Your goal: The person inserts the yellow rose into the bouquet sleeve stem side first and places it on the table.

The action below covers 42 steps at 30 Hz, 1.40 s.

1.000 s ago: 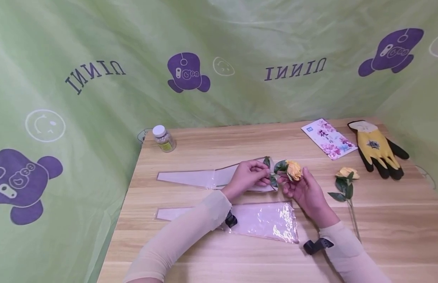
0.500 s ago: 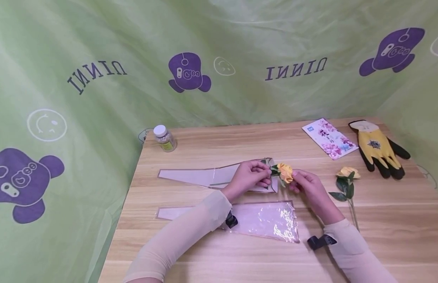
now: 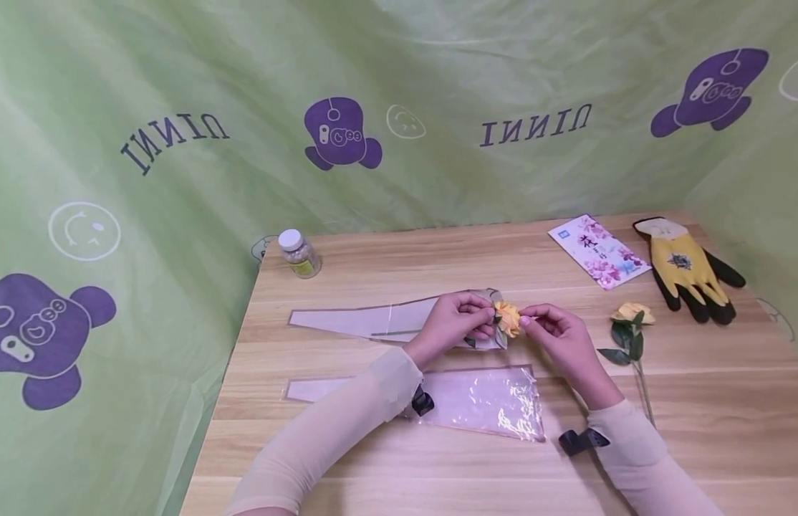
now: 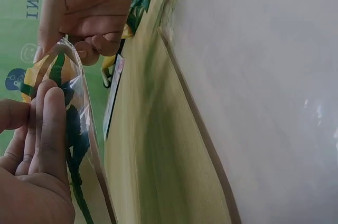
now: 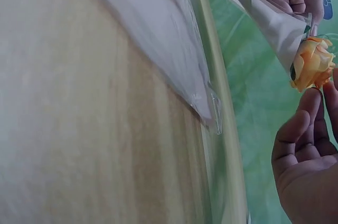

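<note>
Wooden table [image 3: 438,473], yellow rose [image 3: 508,319], stem [image 3: 392,332] inside sleeve [image 3: 334,319], capped jar [image 3: 300,258]

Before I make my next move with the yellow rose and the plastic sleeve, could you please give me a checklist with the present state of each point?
1. Left hand holds the plastic sleeve: ok.
2. Right hand holds the yellow rose by its petals: ok, at the edge of the bloom.
3. Stem inside the sleeve: ok, visible through it.
4. Bloom fully inside: not ok, it sticks out in the right wrist view.
5. All leaves tucked in without folds: cannot tell, the hands hide part of them.
6. Second rose out of the way: ok, it lies apart on the table.
</note>
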Available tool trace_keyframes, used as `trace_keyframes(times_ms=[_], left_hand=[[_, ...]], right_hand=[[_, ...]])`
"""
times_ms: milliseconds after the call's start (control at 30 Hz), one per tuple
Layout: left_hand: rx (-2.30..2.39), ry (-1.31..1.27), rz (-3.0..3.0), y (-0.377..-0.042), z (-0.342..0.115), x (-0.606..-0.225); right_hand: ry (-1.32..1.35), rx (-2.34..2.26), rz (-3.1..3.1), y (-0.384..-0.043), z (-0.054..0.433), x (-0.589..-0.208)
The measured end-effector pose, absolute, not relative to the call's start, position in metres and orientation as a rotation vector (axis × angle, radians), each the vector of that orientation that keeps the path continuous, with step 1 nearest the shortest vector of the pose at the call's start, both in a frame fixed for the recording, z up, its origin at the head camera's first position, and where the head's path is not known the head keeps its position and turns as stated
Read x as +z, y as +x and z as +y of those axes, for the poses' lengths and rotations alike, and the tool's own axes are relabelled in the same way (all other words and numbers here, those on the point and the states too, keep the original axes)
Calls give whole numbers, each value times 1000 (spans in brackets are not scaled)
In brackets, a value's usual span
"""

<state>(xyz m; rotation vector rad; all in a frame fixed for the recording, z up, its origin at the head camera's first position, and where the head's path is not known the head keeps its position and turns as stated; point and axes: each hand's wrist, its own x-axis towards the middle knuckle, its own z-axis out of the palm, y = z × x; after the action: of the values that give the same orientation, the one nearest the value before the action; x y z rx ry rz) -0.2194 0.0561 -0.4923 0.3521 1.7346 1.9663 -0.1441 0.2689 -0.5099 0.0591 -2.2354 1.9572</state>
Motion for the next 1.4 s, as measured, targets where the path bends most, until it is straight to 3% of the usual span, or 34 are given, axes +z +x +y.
trace_keyframes(times_ms=[333, 800, 1133, 1400], left_hand=[[1939, 327, 1758, -217, 55, -487], [1931, 332, 1761, -221, 48, -485], [1925, 290, 1754, -221, 48, -482], [1945, 265, 1724, -221, 48, -481]], right_hand=[[92, 1782, -2277, -143, 256, -496], [412, 1395, -2397, -140, 242, -478], [504, 1612, -2523, -154, 249, -508], [553, 1759, -2607, -159, 247, -508]])
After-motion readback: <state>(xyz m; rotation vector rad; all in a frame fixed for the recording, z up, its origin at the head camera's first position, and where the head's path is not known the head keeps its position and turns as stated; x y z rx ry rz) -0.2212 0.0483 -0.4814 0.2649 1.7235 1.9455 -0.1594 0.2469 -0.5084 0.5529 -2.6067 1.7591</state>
